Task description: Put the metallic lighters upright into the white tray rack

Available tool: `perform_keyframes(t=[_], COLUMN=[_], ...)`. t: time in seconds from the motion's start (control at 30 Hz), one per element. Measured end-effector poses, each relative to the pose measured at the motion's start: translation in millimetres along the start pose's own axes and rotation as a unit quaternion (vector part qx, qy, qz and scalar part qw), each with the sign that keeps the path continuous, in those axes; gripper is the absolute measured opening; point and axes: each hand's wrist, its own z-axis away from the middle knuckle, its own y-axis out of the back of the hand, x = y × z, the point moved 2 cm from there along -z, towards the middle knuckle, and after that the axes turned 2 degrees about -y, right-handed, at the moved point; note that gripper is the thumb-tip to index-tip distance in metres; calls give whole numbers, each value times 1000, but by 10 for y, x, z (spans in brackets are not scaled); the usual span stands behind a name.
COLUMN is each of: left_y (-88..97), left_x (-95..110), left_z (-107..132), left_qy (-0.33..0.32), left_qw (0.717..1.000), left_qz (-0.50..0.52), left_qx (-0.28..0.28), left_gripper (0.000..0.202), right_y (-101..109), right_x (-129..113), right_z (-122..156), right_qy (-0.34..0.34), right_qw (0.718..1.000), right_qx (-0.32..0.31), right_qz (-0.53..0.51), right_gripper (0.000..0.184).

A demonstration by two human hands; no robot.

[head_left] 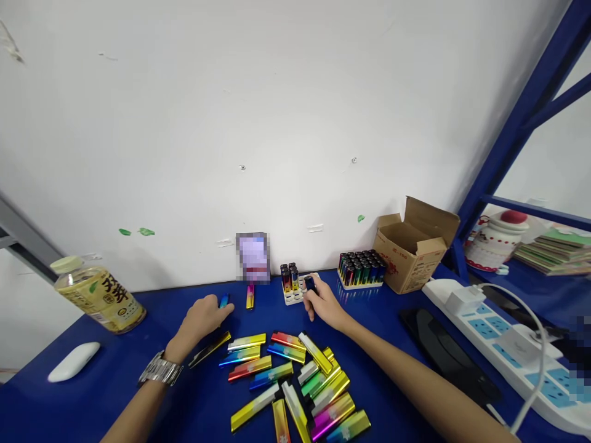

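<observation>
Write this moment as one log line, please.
left hand: at blue lighter | right hand: holds dark-topped lighter at white tray | nearby: loose lighters, open carton

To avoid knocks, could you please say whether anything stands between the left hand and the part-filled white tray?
Yes: a pink and yellow lighter lies between the left hand and the tray.

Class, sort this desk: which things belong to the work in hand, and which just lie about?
Likely in the work: lighter in the right hand, loose lighters, part-filled tray, packed tray.
Likely just lying about: bottle, phone, power strip, jar.
</observation>
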Motion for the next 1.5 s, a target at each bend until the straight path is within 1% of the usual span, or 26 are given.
perform_keyframes(t=[0.07,0.1,0.13,0.17,0.23,0.3,0.37,0.43,0.5,0.6,0.73,0.8,0.87,0.97,1.03,1.27,1.5], left_y=[76,106,127,134,103,37,-37,-98,-135,-166,-192,-200,-202,-195,-193,-226,-231], left_x=[114,198,298,407,645,883,1086,1234,1326,1382,1400,1401,1395,1377,1359,1323,1287], left_z=[54,90,132,177,258,312,327,310,278,226,190,183,179,172,166,158,149], left_qy=[-27,-62,-104,-141,-182,-188,-163,-130,-108,-89,-84,-83,-84,-97,-105,-97,-92], left_qw=[997,990,975,953,889,831,788,760,749,755,786,801,814,831,839,844,853], left_qz=[60,115,187,264,419,524,594,637,653,650,612,591,573,545,530,522,503], left_qx=[37,48,57,56,28,8,4,-3,-5,-4,26,43,54,62,68,78,105], left_gripper=[25,24,23,23,24,24,26,33,40,46,47,47,45,41,38,35,37], right_y=[-43,-56,-62,-64,-56,-41,-25,-12,-6,-3,-5,-9,-8,-6,-10,-15,-14], right_x=[22,39,57,75,107,130,141,142,137,126,109,104,103,104,98,95,156], right_z=[-28,-39,-47,-52,-52,-42,-30,-22,-21,-24,-21,-16,-12,-8,-5,1,-14], right_qy=[-11,-19,-24,-24,-11,6,13,11,1,-7,-14,-19,-18,-17,-19,-9,1], right_qw=[999,999,998,998,999,999,999,998,997,995,993,993,993,991,991,994,993], right_qx=[13,21,27,31,31,24,26,36,48,64,64,56,61,79,75,48,36], right_qz=[-36,-47,-49,-42,-22,-22,-37,-49,-60,-81,-102,-103,-100,-103,-107,-99,-108], right_gripper=[9,9,15,23,40,49,50,47,41,35,34,35,33,31,33,47,53])
